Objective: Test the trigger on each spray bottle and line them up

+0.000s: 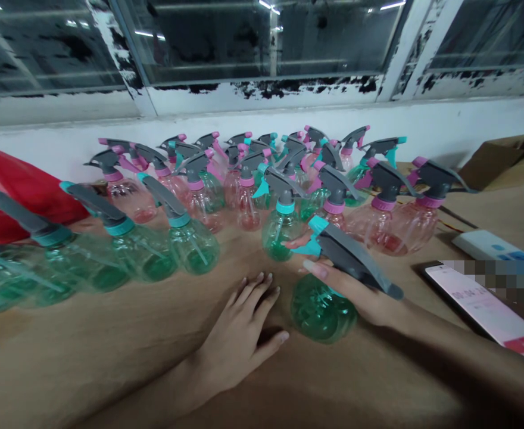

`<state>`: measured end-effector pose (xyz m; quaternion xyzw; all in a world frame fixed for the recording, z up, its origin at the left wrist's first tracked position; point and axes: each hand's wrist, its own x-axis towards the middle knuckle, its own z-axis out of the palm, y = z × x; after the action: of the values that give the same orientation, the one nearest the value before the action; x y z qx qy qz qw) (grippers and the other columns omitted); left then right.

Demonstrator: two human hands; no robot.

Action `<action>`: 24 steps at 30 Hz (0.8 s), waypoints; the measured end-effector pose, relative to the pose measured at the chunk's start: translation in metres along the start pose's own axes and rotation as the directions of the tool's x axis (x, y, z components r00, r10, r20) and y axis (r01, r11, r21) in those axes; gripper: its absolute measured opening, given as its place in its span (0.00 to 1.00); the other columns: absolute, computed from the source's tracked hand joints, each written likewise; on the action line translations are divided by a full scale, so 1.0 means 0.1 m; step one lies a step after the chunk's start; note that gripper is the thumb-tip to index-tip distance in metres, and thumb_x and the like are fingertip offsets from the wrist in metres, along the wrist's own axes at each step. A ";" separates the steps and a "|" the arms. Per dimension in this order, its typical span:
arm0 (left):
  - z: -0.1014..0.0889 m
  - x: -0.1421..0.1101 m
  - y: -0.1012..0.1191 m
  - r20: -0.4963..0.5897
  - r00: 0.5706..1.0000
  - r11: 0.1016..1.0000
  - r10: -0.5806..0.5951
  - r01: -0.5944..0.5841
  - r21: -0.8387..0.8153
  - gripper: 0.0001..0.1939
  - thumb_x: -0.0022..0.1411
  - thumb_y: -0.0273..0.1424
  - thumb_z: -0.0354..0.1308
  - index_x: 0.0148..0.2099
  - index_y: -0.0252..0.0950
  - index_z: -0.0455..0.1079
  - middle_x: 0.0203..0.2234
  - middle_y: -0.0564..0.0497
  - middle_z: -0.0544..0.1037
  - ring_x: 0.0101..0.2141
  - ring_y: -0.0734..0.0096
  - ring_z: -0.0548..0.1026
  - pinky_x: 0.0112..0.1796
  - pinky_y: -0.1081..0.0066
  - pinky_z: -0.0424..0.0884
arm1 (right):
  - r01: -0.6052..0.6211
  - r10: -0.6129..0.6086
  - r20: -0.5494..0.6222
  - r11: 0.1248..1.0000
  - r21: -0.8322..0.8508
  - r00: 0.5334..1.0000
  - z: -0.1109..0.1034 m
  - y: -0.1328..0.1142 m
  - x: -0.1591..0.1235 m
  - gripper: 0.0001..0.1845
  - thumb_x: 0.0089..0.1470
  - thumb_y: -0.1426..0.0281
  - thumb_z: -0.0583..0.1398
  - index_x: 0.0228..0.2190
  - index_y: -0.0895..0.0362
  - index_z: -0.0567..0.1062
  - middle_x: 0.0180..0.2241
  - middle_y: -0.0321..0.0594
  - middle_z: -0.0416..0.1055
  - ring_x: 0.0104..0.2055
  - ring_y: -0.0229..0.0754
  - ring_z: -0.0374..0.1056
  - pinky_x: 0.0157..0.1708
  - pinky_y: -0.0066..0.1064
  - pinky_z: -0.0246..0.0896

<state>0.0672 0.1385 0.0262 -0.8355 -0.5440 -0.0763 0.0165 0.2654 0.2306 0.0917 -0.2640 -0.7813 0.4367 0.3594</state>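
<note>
Right hand (355, 286) gripping a green spray bottle (324, 310) by its neck.
The bottle sits within the right grip, upright on the surface (155, 351); left hand (239, 328), empty and palm-down, rests just left of the bottle.

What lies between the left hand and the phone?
Between the left hand and the phone, the head view shows a green spray bottle, the right hand at its neck, and the right forearm.
</note>
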 end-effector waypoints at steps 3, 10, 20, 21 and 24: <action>-0.01 0.00 0.00 0.005 1.000 1.000 0.000 0.000 -0.003 0.30 0.66 0.45 0.48 0.62 0.31 0.54 0.61 0.42 0.56 0.61 0.57 0.52 0.57 0.54 0.53 | -0.002 0.002 -0.008 1.000 -0.013 1.000 0.00 -0.02 0.00 0.13 0.56 0.61 0.57 0.43 0.50 0.72 0.26 0.33 0.68 0.27 0.38 0.65 0.30 0.33 0.62; 0.01 -0.01 -0.01 -0.029 1.000 1.000 0.003 -0.003 -0.005 0.30 0.66 0.46 0.47 0.62 0.32 0.54 0.61 0.42 0.56 0.60 0.56 0.53 0.57 0.54 0.52 | -0.017 0.015 -0.037 0.998 -0.053 0.999 -0.02 -0.03 0.00 0.10 0.56 0.60 0.56 0.31 0.53 0.72 0.26 0.34 0.69 0.28 0.38 0.66 0.30 0.32 0.63; 0.01 0.01 0.00 -0.020 1.000 1.000 0.007 -0.008 -0.030 0.30 0.66 0.45 0.48 0.62 0.32 0.53 0.61 0.42 0.55 0.61 0.57 0.52 0.57 0.54 0.52 | -0.016 0.016 -0.003 1.000 0.011 1.000 -0.02 0.02 -0.03 0.16 0.54 0.58 0.57 0.43 0.50 0.70 0.27 0.34 0.69 0.29 0.39 0.67 0.30 0.32 0.64; 0.01 0.00 0.00 -0.022 1.000 0.999 0.007 -0.008 -0.031 0.30 0.66 0.45 0.48 0.62 0.32 0.53 0.62 0.42 0.55 0.61 0.57 0.52 0.57 0.54 0.52 | -0.019 0.019 0.002 1.000 -0.004 1.000 -0.03 0.01 -0.02 0.16 0.54 0.58 0.57 0.43 0.51 0.71 0.26 0.34 0.69 0.28 0.39 0.66 0.28 0.32 0.63; 0.01 -0.01 -0.01 -0.026 1.000 1.000 0.005 -0.006 -0.031 0.30 0.66 0.45 0.48 0.63 0.32 0.52 0.62 0.42 0.55 0.61 0.57 0.52 0.57 0.54 0.52 | -0.012 0.012 0.007 1.000 -0.007 1.000 -0.04 -0.01 -0.02 0.17 0.54 0.58 0.57 0.43 0.52 0.70 0.29 0.35 0.69 0.28 0.39 0.66 0.29 0.32 0.63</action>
<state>0.0662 0.1385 0.0249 -0.8360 -0.5403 -0.0956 0.0109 0.2701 0.2303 0.0937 -0.2686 -0.7823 0.4371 0.3532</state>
